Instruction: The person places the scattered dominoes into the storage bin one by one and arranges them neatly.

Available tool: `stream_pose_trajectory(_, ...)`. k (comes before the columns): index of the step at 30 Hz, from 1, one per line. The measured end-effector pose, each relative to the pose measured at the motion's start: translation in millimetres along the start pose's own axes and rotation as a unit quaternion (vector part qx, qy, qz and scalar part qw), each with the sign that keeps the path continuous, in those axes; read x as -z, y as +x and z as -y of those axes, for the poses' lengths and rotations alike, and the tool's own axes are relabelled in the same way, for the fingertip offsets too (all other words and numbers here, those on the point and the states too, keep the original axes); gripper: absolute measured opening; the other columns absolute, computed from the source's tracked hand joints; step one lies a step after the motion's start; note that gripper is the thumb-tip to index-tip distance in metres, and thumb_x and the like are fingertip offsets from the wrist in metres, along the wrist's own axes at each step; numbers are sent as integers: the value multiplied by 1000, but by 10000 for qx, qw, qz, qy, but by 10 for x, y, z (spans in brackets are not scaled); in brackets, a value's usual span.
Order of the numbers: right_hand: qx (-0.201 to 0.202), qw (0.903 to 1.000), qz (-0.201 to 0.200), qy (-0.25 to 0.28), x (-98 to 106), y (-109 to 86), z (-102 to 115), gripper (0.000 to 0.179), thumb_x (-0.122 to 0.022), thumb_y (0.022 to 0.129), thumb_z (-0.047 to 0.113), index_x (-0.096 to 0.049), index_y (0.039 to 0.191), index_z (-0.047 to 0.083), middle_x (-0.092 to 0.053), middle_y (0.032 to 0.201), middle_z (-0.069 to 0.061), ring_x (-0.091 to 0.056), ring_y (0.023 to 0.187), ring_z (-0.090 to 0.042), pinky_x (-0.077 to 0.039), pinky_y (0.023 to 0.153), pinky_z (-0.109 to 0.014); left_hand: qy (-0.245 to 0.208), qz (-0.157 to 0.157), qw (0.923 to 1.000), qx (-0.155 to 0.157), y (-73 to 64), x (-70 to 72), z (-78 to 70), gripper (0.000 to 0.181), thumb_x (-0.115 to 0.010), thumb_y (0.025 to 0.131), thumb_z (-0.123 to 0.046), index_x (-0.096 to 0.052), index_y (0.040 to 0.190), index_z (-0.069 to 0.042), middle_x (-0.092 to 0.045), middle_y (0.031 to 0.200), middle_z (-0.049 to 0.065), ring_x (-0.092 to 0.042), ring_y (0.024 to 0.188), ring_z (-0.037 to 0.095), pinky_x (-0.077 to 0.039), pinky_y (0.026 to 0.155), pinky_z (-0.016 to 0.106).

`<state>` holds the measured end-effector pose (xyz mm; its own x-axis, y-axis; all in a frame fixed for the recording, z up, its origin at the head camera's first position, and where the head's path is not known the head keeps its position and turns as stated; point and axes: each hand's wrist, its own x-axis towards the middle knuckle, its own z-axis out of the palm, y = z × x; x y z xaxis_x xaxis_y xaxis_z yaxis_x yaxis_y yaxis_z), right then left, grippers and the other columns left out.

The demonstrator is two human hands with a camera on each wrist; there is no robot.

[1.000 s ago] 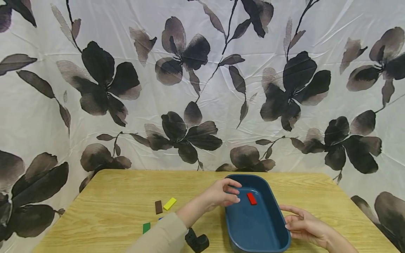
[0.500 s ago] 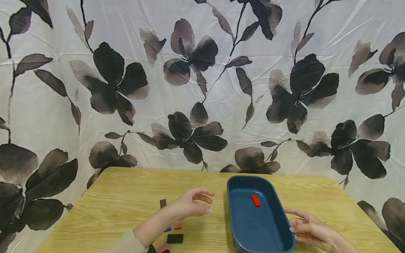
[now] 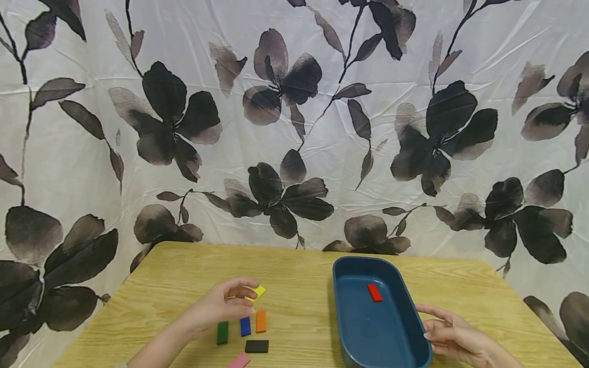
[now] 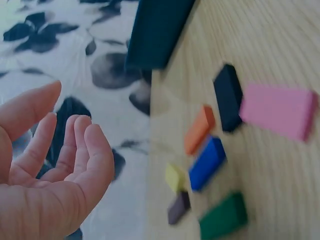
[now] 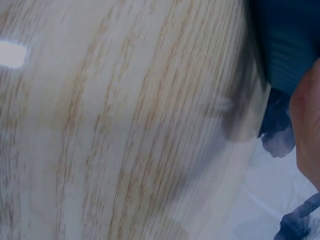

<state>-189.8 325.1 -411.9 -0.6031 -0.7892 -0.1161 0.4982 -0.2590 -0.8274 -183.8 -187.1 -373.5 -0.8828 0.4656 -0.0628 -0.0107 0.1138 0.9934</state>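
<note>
My left hand (image 3: 213,310) hovers over the left group of small flat blocks, its fingers loosely curved and holding nothing. Beneath and around it lie a yellow block (image 3: 261,291), an orange block (image 3: 261,321), a blue block (image 3: 245,326) and a green block (image 3: 223,332). Nearer to me are a black block (image 3: 256,346) and a pink block (image 3: 239,360). A brown block (image 4: 179,208) shows in the left wrist view; the hand hides it from the head camera. My right hand (image 3: 460,335) touches the right side of a dark blue bin (image 3: 377,332), thumb at its rim. Inside lies a red block (image 3: 375,293).
Everything stands on a light wood-grain table (image 3: 294,276). Behind it hangs a white cloth (image 3: 276,138) printed with dark flowers, close along the back edge. The bin's tall wall rises between the loose blocks and my right hand.
My left hand has drawn back from over the bin, moving left to above the loose blocks. The red block stays in the bin, and my right hand keeps its place at the side.
</note>
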Motion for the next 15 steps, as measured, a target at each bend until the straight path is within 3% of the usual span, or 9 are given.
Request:
stream_pose_trajectory(8,0,10000,26,58,-21,13,-33,48,-33,93,-11,-54,122,21,-61,111,-8,-60,102,-20,-47,90,-32,38,-234,9993,274,-235,247,269,58,-67,86,-15,-39,131,8,-51,118,19,-53,107,30,-49,84,39)
stream_pose_trajectory(15,-8,10000,-17,63,-23,8,-4,48,-33,94,-11,-55,122,21,-60,113,-10,-59,103,-20,-46,91,-33,93,-281,9968,747,-292,381,472,62,-71,81,-7,-38,132,9,-52,117,17,-54,99,24,-50,78,36)
